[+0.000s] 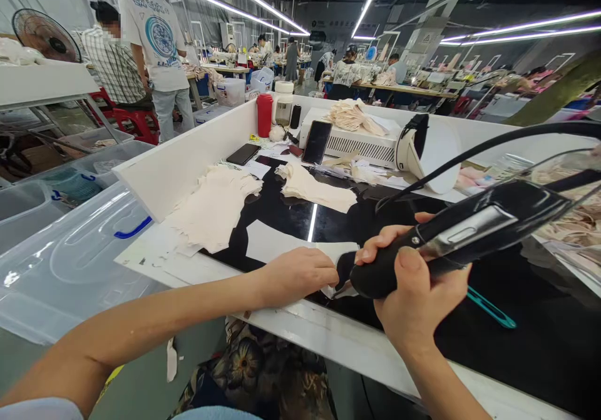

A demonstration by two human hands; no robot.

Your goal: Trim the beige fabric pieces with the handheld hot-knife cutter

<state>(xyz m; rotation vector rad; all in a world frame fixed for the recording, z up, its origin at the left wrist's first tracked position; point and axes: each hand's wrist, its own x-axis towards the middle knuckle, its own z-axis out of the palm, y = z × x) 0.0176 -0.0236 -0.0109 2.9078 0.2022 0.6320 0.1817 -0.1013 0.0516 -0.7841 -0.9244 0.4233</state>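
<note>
My right hand is wrapped around a black corded handheld tool with a silver panel on its side. I cannot make out the kind of tool. Its front end points left and down, close to my left fingers. My left hand is closed, fingertips at the right end of a flat white cloth piece on the shiny black tabletop. The tool's tip is partly hidden beside that end. Beyond are a small stack of cream cloth pieces and a larger cream pile.
A teal slim tool lies right of my right hand. Phones, a red cup, a white vented box and a white lamp-like cone stand behind. Clear plastic bins sit left. A black cable arches overhead. People work beyond.
</note>
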